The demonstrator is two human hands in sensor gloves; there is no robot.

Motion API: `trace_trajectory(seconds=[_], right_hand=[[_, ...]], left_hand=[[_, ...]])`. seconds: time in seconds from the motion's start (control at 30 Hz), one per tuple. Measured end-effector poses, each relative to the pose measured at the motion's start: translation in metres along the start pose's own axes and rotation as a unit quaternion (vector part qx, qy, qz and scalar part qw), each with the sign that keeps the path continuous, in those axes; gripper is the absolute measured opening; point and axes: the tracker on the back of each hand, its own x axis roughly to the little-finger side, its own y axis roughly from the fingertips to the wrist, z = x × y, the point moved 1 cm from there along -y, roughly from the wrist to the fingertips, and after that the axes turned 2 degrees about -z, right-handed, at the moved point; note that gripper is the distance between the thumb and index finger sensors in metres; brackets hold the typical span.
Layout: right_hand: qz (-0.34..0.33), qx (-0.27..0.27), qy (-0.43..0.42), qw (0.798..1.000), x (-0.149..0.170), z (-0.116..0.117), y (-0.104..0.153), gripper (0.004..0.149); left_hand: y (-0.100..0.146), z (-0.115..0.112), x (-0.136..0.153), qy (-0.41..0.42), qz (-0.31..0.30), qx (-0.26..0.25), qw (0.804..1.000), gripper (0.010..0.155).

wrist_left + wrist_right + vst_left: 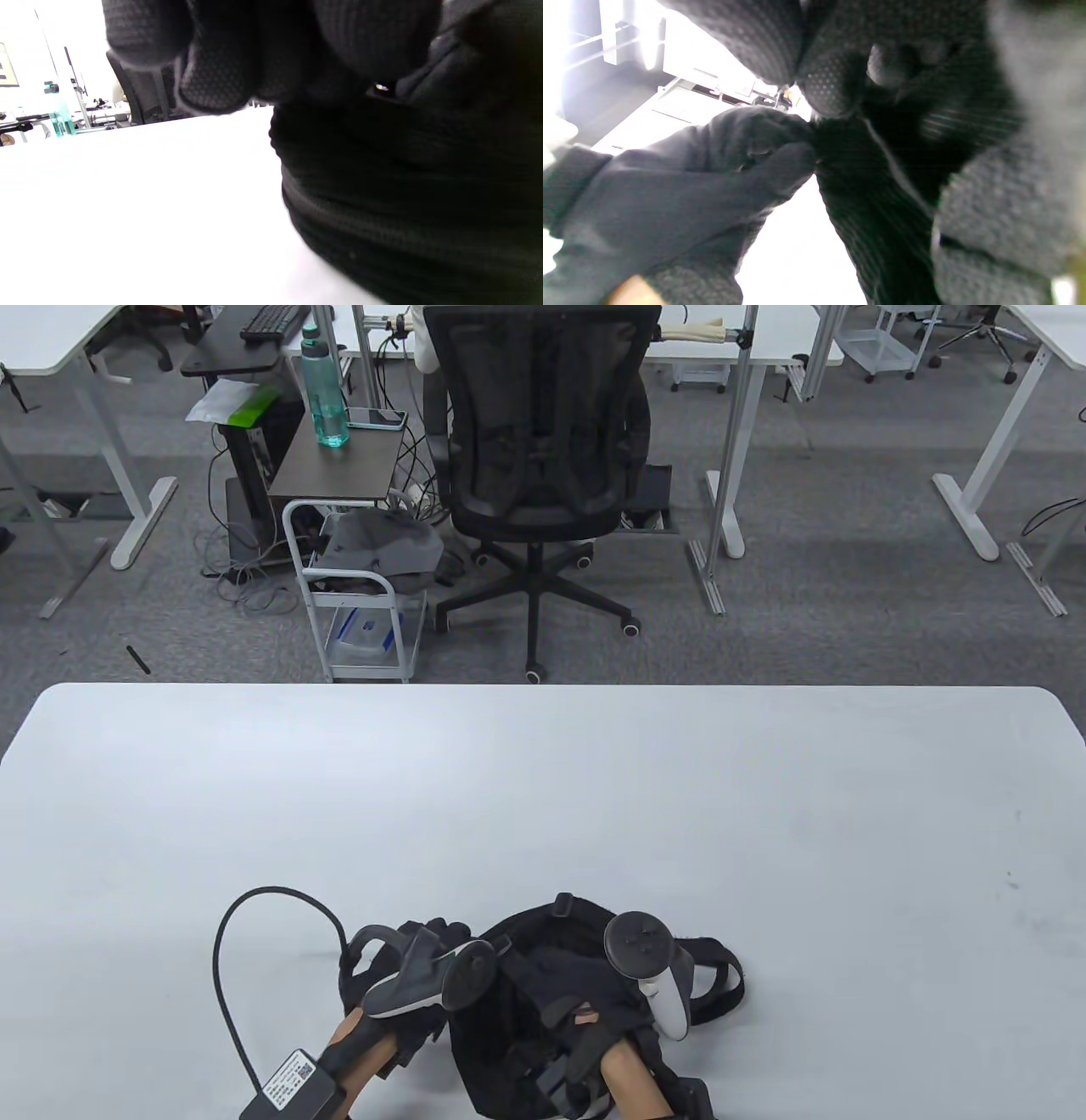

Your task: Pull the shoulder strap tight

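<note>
Bag [543,984] at table's [543,780] near edge, both hands apparently gripping strap [721,984]

Bag and both hands at the near edge of the bench

The bag [543,984] lies on the bench [543,797] at its near edge — the left hand [407,976] at its left side, the right hand [611,1027] on top of it. A strap [721,984] loops out to the bag's right. Beyond the bench's far edge stands a chair [543,475], with a cart [356,585] to its left.
</note>
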Motion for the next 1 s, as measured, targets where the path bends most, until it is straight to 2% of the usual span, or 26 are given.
trace_trajectory(seconds=[0.07,0.23,0.37,0.47,0.53,0.6,0.77,1.0], right_hand=[[0.004,-0.015,0.009,1.000,0.000,0.005,0.000,0.043],[0.015,-0.047,0.042,0.998,-0.002,0.016,0.000,0.044],[0.005,-0.080,0.074,0.994,-0.004,0.027,-0.002,0.046],[0.007,-0.092,0.075,0.993,-0.002,0.031,-0.003,0.045],[0.008,-0.098,0.062,0.993,-0.001,0.030,-0.004,0.046],[0.007,-0.105,0.026,0.994,0.002,0.029,-0.006,0.045],[0.007,-0.108,-0.073,0.991,0.008,0.026,-0.008,0.045],[-0.017,-0.107,-0.186,0.976,0.010,0.017,-0.007,0.045]], left_hand=[[0.000,-0.002,-0.001,0.003,0.016,-0.015,1.000,0.041],[-0.003,-0.008,-0.005,-0.001,0.035,-0.002,0.999,0.048],[-0.003,-0.011,-0.010,-0.021,0.041,0.037,0.998,0.060],[-0.004,-0.016,-0.015,-0.015,0.043,0.102,0.994,0.068],[-0.004,-0.023,-0.015,0.000,0.040,0.133,0.990,0.074],[-0.004,-0.030,-0.013,0.025,0.035,0.190,0.981,0.083],[-0.006,-0.036,-0.009,0.066,0.027,0.202,0.977,0.098],[-0.007,-0.040,-0.014,0.072,0.023,0.189,0.979,0.104]])
